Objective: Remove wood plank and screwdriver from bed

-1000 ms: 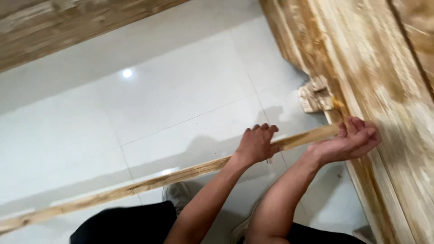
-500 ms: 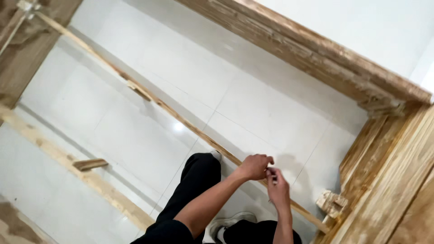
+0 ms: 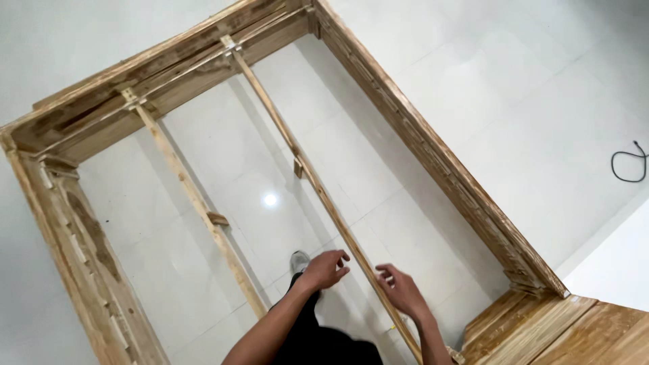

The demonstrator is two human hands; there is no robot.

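A large rectangular wooden frame [image 3: 439, 162] lies on a white tiled floor, and I stand inside it. Two thin wooden slats run lengthwise across it: one [image 3: 318, 189] passes between my hands, the other [image 3: 196, 203] lies further left. My left hand [image 3: 324, 269] hovers just left of the near slat with fingers loosely spread, holding nothing. My right hand [image 3: 402, 289] hovers just right of the same slat, fingers apart, empty. Neither hand touches the slat. My shoe [image 3: 299, 260] shows under the left hand.
The frame's far end [image 3: 162, 74] holds rough cross pieces. Small wooden blocks [image 3: 218, 218] stick out from the slats. A black cable loop [image 3: 629, 162] lies on the tiles at right. Wooden boards [image 3: 561, 331] lie at bottom right.
Both hands gripped the slat earlier; now they have let go and hang open on either side of it. The view has swung and lifted, showing the whole frame.
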